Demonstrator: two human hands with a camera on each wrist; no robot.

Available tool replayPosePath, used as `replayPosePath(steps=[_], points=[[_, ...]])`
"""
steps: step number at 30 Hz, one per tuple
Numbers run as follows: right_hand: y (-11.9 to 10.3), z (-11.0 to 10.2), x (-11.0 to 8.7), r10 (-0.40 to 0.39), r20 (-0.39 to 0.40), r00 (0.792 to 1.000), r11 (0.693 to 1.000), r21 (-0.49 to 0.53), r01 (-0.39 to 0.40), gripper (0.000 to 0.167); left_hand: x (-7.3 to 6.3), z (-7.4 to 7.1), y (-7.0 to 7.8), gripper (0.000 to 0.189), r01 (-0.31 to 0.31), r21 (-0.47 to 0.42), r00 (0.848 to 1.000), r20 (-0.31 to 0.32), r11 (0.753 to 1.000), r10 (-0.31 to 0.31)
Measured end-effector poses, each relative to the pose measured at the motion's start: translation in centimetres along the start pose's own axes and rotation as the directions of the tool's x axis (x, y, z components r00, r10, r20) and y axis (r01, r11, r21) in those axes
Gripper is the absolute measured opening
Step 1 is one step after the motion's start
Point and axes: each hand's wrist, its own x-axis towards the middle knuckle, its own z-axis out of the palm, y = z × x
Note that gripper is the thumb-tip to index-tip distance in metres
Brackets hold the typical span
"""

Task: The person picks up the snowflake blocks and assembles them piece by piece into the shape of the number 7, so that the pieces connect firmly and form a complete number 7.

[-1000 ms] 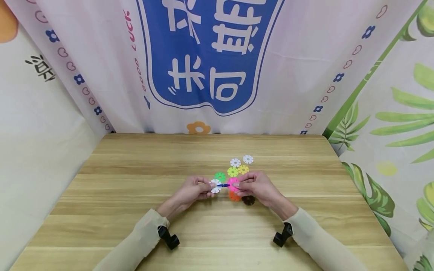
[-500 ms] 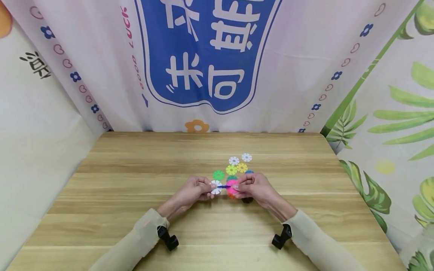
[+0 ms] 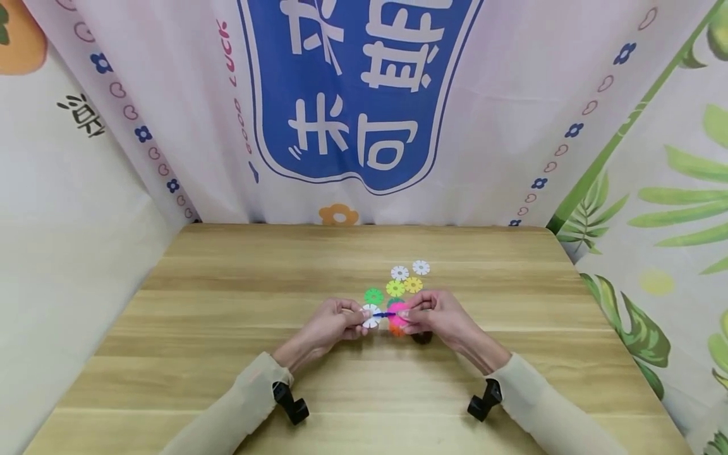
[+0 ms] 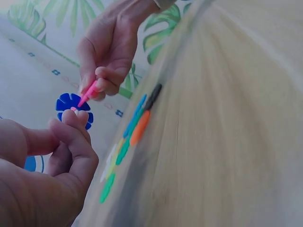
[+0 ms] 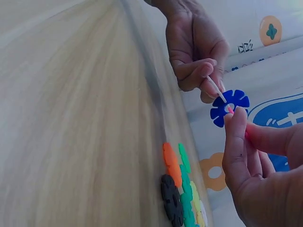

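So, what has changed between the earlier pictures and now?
The left hand and right hand moved slightly toward the body, uncovering part of the teal disc. Nothing was taken or released: left still holds the white disc, right the pink disc, the blue disc between.

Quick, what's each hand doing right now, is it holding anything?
Left hand: closed, pinching the white slotted disc.
Right hand: closed, pinching the pink slotted disc.

Blue disc [image 5: 237,98], pink disc [image 3: 396,309] and white disc [image 3: 371,318] all look like smooth plastic. Tabletop [image 3: 375,404] has smooth wood grain, kinda satiny; curtain [image 3: 500,126] is creased cloth, sleeves [image 3: 241,398] matt fabric.
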Motion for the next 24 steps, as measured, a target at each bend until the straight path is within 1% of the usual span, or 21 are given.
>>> replayPosePath(steps=[2, 5, 7, 8, 10, 11, 14, 17, 18, 19, 21, 22, 24], points=[[0.0, -0.1, 0.0, 0.0, -0.006, 1.0, 1.0, -0.028, 0.0, 0.018, 0.2, -0.1, 0.0, 0.01, 0.004, 0.006, 1.0, -0.005, 1.0, -0.004], [-0.2, -0.4, 0.3, -0.033, 0.001, 0.999, 0.993, -0.114, 0.033, 0.023, 0.4, -0.5, 0.2, 0.009, 0.0, 0.004, 1.0, -0.031, 1.0, 0.0], [-0.6, -0.9, 0.6, -0.071, 0.002, 0.997, 0.974, -0.215, 0.07, 0.025, 0.4, -0.9, 0.4, 0.01, -0.007, 0.002, 0.999, -0.048, 1.0, 0.007], [-0.8, -1.4, 0.7, -0.097, 0.005, 0.995, 0.958, -0.269, 0.095, 0.026, 0.3, -1.0, 0.6, 0.01, -0.008, -0.001, 0.999, -0.054, 1.0, 0.008], [-1.1, -2.4, 0.9, -0.139, -0.005, 0.99, 0.917, -0.378, 0.127, 0.026, 0.2, -1.3, 0.8, 0.011, -0.007, 0.001, 0.998, -0.058, 1.0, 0.007], [-1.3, -3.0, 0.9, -0.162, -0.018, 0.987, 0.89, -0.434, 0.138, 0.025, 0.2, -1.5, 0.9, 0.011, -0.005, 0.005, 0.998, -0.059, 1.0, 0.006], [-1.5, -4.8, 0.9, -0.227, -0.066, 0.972, 0.787, -0.601, 0.143, 0.021, 0.0, -1.9, 1.0, 0.011, -0.001, 0.01, 0.997, -0.076, 1.0, 0.002], [-1.5, -6.0, 1.0, -0.257, -0.092, 0.962, 0.676, -0.728, 0.111, 0.019, -0.1, -2.3, 0.9, 0.012, 0.004, 0.009, 0.995, -0.1, 1.0, -0.003], [-1.5, -6.4, 1.1, -0.253, -0.096, 0.963, 0.645, -0.758, 0.094, 0.02, -0.1, -2.4, 0.8, 0.012, 0.008, 0.006, 0.994, -0.107, 1.0, -0.007], [-1.4, -6.7, 1.1, -0.245, -0.097, 0.965, 0.62, -0.781, 0.079, 0.022, -0.2, -2.4, 0.8, 0.012, 0.012, 0.005, 0.994, -0.11, 1.0, -0.011], [-1.2, -7.2, 1.3, -0.228, -0.094, 0.969, 0.582, -0.811, 0.058, 0.025, -0.2, -2.5, 0.7, 0.011, 0.013, 0.007, 0.995, -0.102, 1.0, -0.012], [-1.1, -7.4, 1.3, -0.219, -0.095, 0.971, 0.567, -0.822, 0.048, 0.028, -0.2, -2.5, 0.6, 0.011, 0.011, 0.01, 0.995, -0.094, 1.0, -0.01], [-1.0, -7.9, 1.4, -0.206, -0.091, 0.974, 0.548, -0.836, 0.038, 0.031, -0.3, -2.4, 0.5, 0.011, 0.008, 0.011, 0.996, -0.085, 1.0, -0.007]])
